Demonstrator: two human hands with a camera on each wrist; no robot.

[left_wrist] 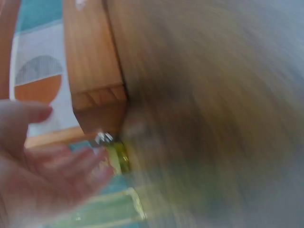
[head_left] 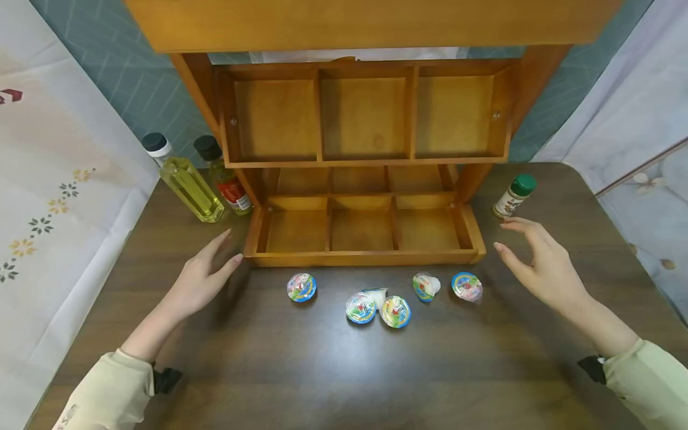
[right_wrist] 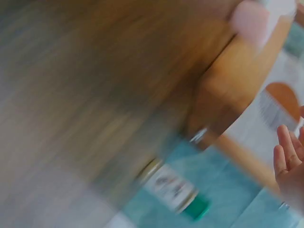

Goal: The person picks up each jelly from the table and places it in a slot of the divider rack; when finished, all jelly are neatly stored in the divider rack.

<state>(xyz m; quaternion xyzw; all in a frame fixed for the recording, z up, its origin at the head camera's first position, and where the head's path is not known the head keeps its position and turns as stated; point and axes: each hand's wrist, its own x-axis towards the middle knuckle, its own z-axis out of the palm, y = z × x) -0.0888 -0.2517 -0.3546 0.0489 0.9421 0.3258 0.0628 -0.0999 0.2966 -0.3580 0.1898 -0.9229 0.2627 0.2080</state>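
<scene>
My left hand hovers over the table at the left front corner of the wooden rack, thumb and fingers spread, holding nothing. On the other side my right hand is held apart from the rack, fingers loosely bent and nothing in them, near a seasoning jar with a green cap. Between the hands lie several small sealed cups with printed lids, among them one at left, a pair in the middle and one at right. A tipped cup shows its white side.
The rack has a lower and an upper tray, each divided into three compartments. Left of it stand an oil bottle and a red-labelled bottle. White cloth borders the left side. Both wrist views are blurred.
</scene>
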